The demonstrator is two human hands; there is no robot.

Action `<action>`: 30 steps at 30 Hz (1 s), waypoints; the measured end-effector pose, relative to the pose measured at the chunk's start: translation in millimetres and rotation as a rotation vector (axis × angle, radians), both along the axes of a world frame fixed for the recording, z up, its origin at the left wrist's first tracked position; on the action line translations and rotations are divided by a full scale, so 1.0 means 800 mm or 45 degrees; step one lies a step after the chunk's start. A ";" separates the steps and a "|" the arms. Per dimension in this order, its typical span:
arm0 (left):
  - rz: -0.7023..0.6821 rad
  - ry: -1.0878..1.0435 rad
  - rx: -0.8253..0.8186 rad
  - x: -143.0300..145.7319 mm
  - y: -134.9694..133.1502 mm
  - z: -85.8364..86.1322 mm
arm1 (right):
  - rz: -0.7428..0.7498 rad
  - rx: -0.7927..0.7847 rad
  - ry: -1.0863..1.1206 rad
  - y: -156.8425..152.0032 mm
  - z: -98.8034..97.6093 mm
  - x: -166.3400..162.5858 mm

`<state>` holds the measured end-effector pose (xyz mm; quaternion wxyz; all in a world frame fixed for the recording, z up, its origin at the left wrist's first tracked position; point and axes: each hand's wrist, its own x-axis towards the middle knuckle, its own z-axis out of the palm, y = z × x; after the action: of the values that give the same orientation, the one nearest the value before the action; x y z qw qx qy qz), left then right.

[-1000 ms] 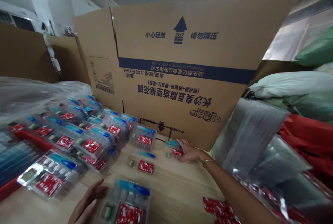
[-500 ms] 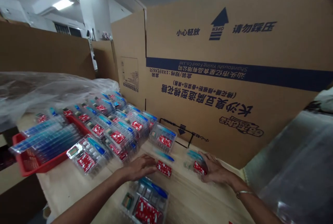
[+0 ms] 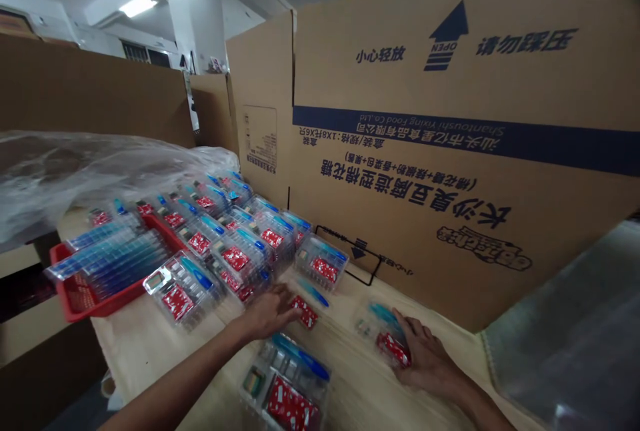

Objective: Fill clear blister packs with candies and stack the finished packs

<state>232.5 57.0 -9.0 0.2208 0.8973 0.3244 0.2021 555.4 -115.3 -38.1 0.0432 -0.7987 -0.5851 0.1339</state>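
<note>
My left hand [image 3: 270,309] is closed at the left side of a clear plastic tray [image 3: 301,292], which holds a red packet with white marks and a blue piece. Its fingertips are partly hidden. On the right, my right hand [image 3: 429,356] grips the near right edge of another such tray [image 3: 365,325], thumb and fingers around its red packet [image 3: 394,349] end. Between my arms, near the front, lies a filled tray [image 3: 261,399] with a red packet, a small green packet and a blue piece.
Stacks of filled trays [image 3: 235,257] cover the table's left back. A red basket [image 3: 95,311] holds nested trays with blue pieces. A large printed carton [image 3: 380,91] stands along the far side. Clear plastic sheeting [image 3: 100,164] lies behind the stacks; more hangs at right.
The tray at my left hand has moved left, toward the stacks, with the hand. My right hand has drawn its tray slightly nearer. The camera view has turned a little left.
</note>
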 end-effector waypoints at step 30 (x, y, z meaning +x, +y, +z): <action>0.460 -0.812 -0.901 -0.071 -0.136 -0.071 | -0.081 0.247 1.187 -0.027 -0.036 -0.195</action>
<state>176.0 -52.1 -66.0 0.5608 0.5908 0.4394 0.3788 399.7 -136.7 -67.1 0.3797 -0.6631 -0.4885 0.4213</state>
